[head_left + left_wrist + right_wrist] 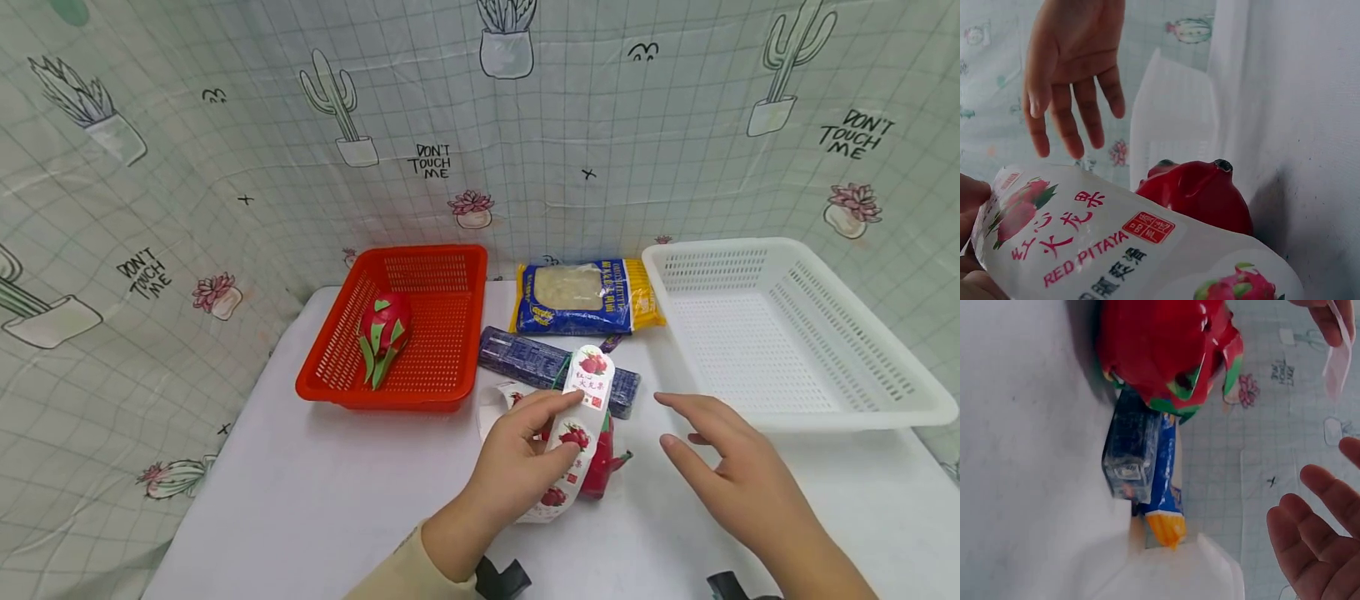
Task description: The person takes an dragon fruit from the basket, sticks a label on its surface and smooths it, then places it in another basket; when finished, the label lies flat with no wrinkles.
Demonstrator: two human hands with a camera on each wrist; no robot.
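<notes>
My left hand (517, 454) pinches a strip of white stickers (592, 372) between thumb and fingers. Printed on the strip are red dragon fruits and the words RED PITAYA, readable in the left wrist view. Part of the strip curls away behind the hand. Beneath it on the table lies a red dragon fruit (597, 467), partly hidden by the stickers; its green-tipped scales (1166, 350) show in the right wrist view. To the right of the strip, my right hand (738, 471) hovers with fingers spread, holding nothing.
A red basket (442, 358) on the left holds another dragon fruit (387, 325). Behind my left hand lie a long dark blue package (517, 350) and a blue-and-yellow bag (573, 292). On the right stands a white basket (780, 350). A patterned cloth hangs behind the table.
</notes>
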